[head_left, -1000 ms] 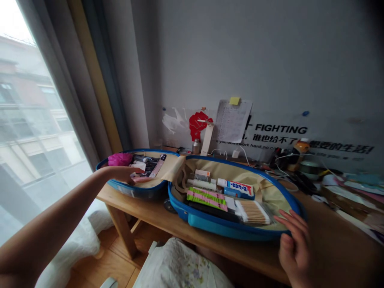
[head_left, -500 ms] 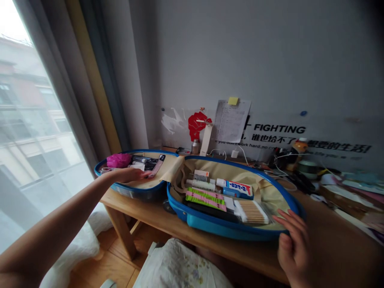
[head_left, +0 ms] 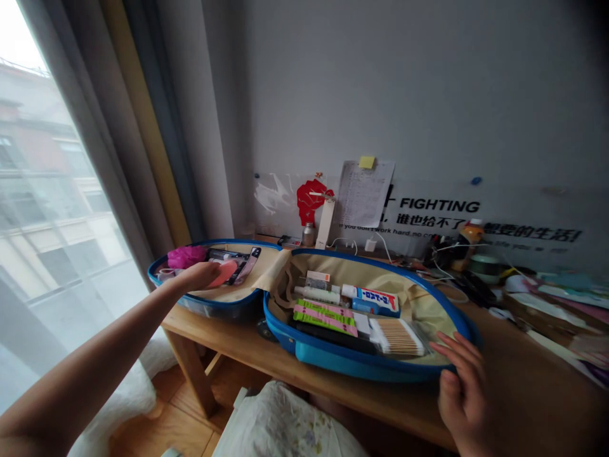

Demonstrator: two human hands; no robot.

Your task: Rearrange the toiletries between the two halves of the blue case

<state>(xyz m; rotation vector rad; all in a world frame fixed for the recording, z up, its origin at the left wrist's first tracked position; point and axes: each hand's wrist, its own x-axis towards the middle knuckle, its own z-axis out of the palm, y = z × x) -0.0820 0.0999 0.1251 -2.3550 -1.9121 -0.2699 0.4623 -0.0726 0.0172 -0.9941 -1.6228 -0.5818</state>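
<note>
A blue case lies open in two halves on the table. Over its left half [head_left: 228, 304], my left hand [head_left: 202, 276] is closed on a flat pink rounded piece [head_left: 223, 273], whose kind I cannot make out. Beside it lie a bright pink bath puff [head_left: 186, 256], several dark slim items and a long pinkish item with a dark end [head_left: 248, 265]. My right hand [head_left: 464, 377], fingers spread, is at the right end of the other half [head_left: 342, 365]. That half holds a toothpaste tube [head_left: 378, 298], a green and pink packet [head_left: 326, 317] and a pack of cotton swabs [head_left: 398, 336].
The case stands on a wooden table [head_left: 380, 403]. Papers, cables and a bottle [head_left: 471, 238] clutter the table's right side. A small metallic jar [head_left: 308, 235] and a white upright lamp [head_left: 325, 223] stand by the wall. A curtained window is on the left.
My left hand has drawn back slightly to the left, away from the long pinkish item, and the flat pink piece now shows in its fingers. My right hand stays at the rim.
</note>
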